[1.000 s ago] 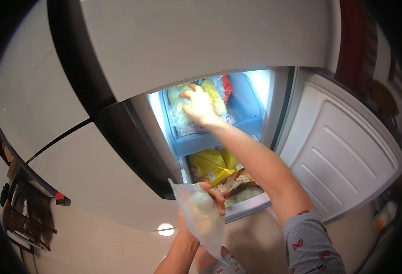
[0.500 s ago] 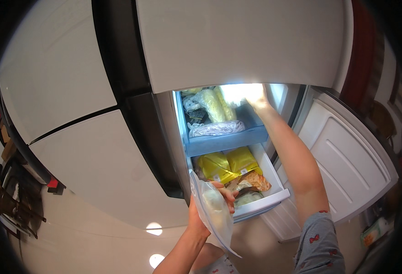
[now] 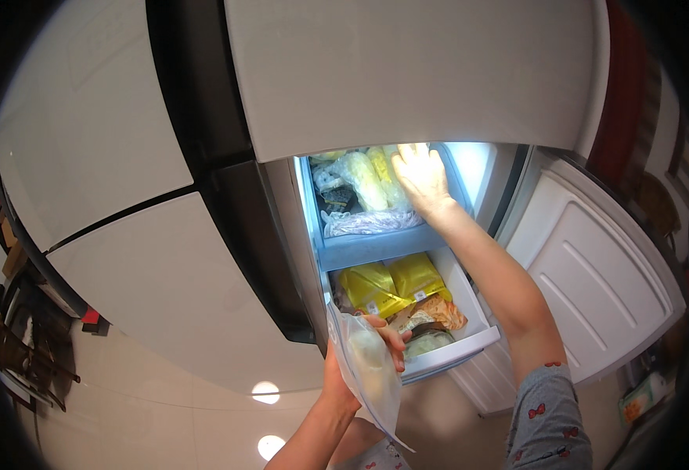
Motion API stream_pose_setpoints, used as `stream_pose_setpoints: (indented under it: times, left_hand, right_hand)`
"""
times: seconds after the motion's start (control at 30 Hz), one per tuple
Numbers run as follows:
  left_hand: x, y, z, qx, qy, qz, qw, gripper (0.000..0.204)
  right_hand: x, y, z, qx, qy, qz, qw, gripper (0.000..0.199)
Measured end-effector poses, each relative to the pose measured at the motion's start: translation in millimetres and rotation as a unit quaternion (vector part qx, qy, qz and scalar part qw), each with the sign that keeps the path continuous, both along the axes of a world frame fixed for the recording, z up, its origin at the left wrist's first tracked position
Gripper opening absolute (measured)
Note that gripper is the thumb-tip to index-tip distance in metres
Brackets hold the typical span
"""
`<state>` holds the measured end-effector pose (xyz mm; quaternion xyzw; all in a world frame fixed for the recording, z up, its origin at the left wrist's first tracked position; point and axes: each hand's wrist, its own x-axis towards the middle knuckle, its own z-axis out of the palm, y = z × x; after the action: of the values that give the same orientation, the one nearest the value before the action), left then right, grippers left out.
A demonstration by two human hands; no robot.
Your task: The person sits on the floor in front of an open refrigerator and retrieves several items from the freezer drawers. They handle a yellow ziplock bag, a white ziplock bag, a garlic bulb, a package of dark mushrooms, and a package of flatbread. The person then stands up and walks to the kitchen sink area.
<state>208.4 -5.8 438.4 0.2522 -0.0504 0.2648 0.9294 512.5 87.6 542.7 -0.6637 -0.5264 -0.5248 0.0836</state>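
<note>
My left hand grips a clear plastic bag with pale food inside, held just in front of the lower freezer drawer. My right hand reaches into the upper freezer drawer, fingers spread over pale wrapped packages; whether it grips one I cannot tell. The lower drawer holds yellow packets and an orange-brown pack.
The freezer door stands open to the right. White fridge doors fill the upper view, with a dark divider to the left. A pale floor with light reflections lies below. Dark items sit at the far left.
My right hand moved from the drawer's right side toward its middle, over the pale packages. The view shifted slightly. The left hand keeps holding the bag.
</note>
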Motion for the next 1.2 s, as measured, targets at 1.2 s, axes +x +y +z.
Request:
stream_pose_setpoints:
  times: [1.2]
  left_hand:
    - [0.6, 2.1, -9.7, 0.009, -0.038, -0.001, 0.999, 0.051]
  right_hand:
    - [-31.8, 23.1, -9.0, -0.118, 0.209, 0.163, 0.957, 0.018]
